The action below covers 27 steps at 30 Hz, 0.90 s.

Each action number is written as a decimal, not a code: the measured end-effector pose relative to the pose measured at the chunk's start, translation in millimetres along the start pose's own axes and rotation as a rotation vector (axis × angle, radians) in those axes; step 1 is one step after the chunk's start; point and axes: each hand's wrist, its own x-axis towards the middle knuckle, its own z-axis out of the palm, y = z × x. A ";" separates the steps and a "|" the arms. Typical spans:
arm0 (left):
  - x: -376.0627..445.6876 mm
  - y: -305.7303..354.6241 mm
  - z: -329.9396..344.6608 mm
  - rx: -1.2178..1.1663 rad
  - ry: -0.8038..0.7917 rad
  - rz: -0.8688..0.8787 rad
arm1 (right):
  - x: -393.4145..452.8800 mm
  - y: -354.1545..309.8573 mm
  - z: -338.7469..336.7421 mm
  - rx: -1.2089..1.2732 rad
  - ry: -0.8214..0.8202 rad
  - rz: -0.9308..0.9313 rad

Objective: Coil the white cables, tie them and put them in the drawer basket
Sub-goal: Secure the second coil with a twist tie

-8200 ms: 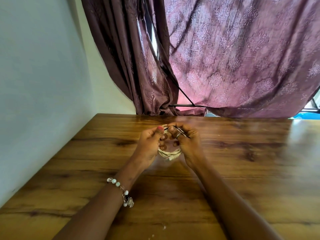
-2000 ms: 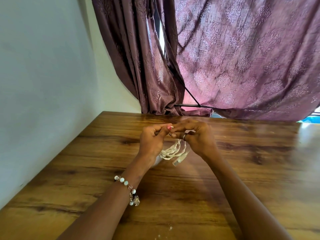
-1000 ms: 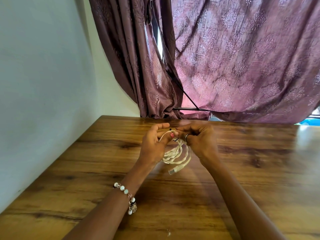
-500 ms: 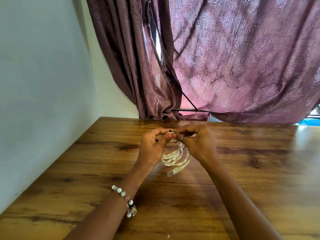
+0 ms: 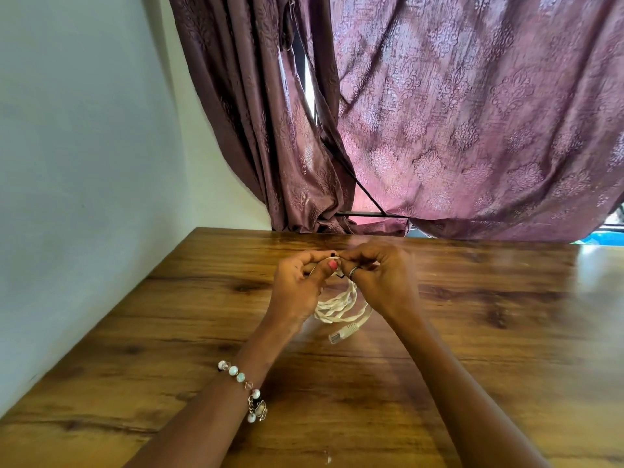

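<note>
both hands, left hand [image 5: 297,285] and right hand [image 5: 381,278], pinch top of coiled white cable [image 5: 337,305] above wooden table [image 5: 472,332], plug [image 5: 344,332] dangling.

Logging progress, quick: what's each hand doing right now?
Left hand: pinching the top of the white cable coil.
Right hand: pinching the same coil's top.

Brightness: pretty bright daylight overall
Source: comes through the purple curtain [image 5: 472,123], which glows pink low down
Glare: washed-out sheen on the wooden table [image 5: 591,275] at far right
Blur: right hand [image 5: 381,278] a bit smeared (left hand [image 5: 297,285] sharper)
Distortion: wide-angle bending at the wall [image 5: 67,163] edge
</note>
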 end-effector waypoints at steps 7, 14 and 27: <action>-0.1 -1.2 -1.2 0.026 -0.019 0.026 | 1.5 4.0 -0.4 -0.034 -0.019 -0.038; -0.9 -2.2 -0.8 -0.019 -0.023 -0.018 | 7.4 12.4 -6.8 -0.006 -0.111 -0.019; -0.6 -15.6 -0.2 -0.050 -0.055 -0.085 | 10.8 15.9 -15.8 0.084 -0.277 0.256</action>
